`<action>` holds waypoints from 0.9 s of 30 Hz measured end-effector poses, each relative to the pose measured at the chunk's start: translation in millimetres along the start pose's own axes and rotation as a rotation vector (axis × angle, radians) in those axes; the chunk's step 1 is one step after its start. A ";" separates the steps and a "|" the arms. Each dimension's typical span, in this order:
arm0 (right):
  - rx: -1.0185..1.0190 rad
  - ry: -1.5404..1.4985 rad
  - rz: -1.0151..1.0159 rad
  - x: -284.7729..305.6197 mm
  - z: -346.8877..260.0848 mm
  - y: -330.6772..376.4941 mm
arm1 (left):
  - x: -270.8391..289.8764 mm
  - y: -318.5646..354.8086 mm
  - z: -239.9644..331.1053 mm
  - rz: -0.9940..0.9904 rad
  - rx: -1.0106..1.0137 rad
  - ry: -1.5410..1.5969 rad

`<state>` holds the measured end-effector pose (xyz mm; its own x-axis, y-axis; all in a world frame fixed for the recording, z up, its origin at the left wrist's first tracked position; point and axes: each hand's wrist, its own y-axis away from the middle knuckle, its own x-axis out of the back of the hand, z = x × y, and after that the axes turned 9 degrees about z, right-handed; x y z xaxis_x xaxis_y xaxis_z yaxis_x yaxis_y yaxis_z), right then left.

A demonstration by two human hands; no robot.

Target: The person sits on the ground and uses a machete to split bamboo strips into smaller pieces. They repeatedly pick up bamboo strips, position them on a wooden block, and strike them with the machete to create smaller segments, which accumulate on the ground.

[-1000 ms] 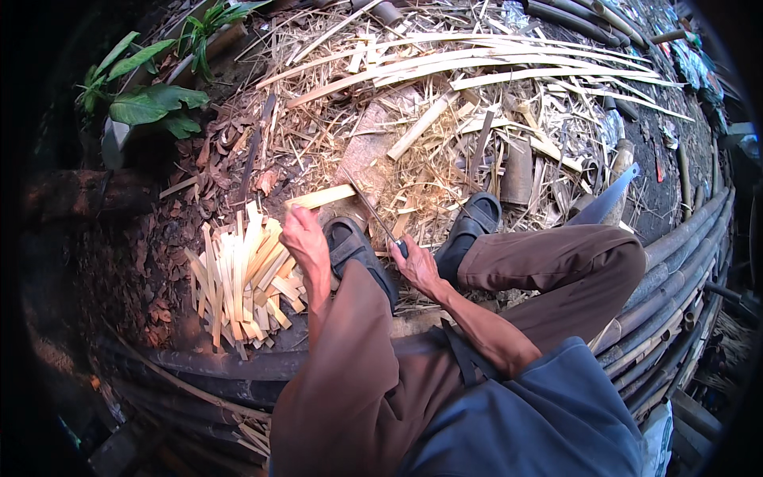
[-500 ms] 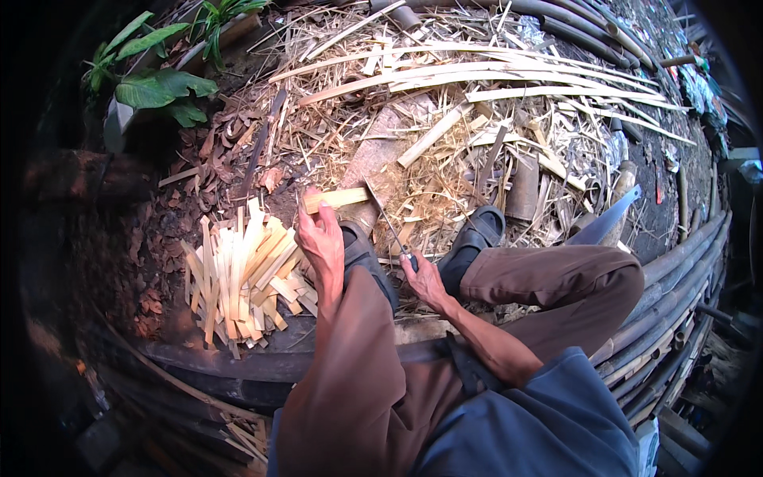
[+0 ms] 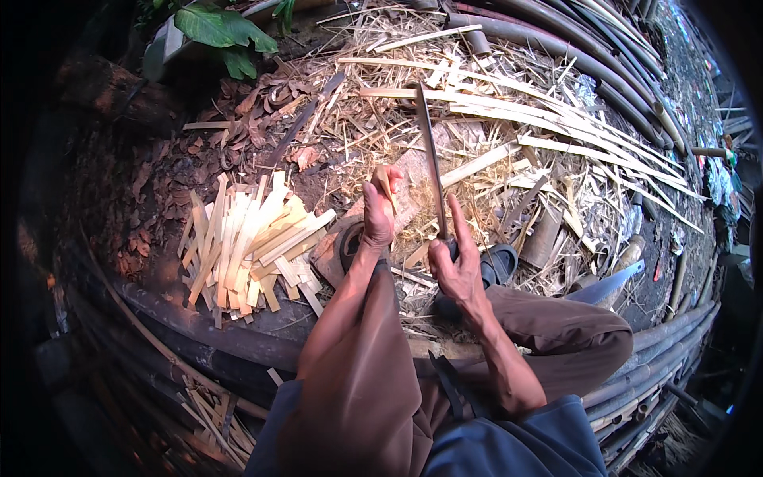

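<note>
My left hand (image 3: 377, 219) is closed around a short bamboo strip (image 3: 388, 191), mostly hidden by the fingers and seen nearly end-on. To its right, my right hand (image 3: 461, 274) grips the dark handle of a long knife (image 3: 431, 159). The index finger stretches along the knife, and its blade points up and away, clear of the strip. Below both hands lies a worn wooden block (image 3: 409, 179) among shavings. Left of my left leg, a heap of short pale bamboo strips (image 3: 238, 246) rests on the ground.
Long split bamboo lengths (image 3: 524, 111) lie across the shavings beyond my hands. A hand saw (image 3: 608, 286) is at the right by my knee, near a cut bamboo tube (image 3: 544, 237). A dark blade-like piece (image 3: 306, 119) lies far left. Bamboo poles (image 3: 675, 338) edge the right.
The knife has swung from beside the strip's end to pointing up and away. My right hand has risen; my left has moved right, turning the strip from sideways to nearly end-on. The view has shifted.
</note>
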<state>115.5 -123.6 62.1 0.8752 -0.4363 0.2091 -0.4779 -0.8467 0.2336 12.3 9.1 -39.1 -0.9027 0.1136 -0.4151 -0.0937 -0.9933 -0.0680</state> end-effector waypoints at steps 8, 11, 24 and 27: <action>-0.050 -0.079 -0.163 9.7 -50.1 -3.7 | -5.0 16.5 9.4 -0.182 0.079 -0.215; -0.313 -0.325 -0.167 9.6 -31.0 1.3 | -9.6 19.4 7.0 -0.208 0.080 -0.218; -0.448 -0.362 -0.179 -1.0 -18.3 -4.5 | 0.4 18.4 -4.9 -0.231 0.090 -0.277; -0.440 -0.369 -0.180 -2.7 -19.2 -4.0 | -1.9 18.1 -11.6 -0.187 0.056 -0.223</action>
<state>113.6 -113.2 78.8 0.8760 -0.4411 -0.1950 -0.2372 -0.7461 0.6222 17.2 -8.9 -50.1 -0.9370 0.2935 -0.1895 -0.2849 -0.9559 -0.0718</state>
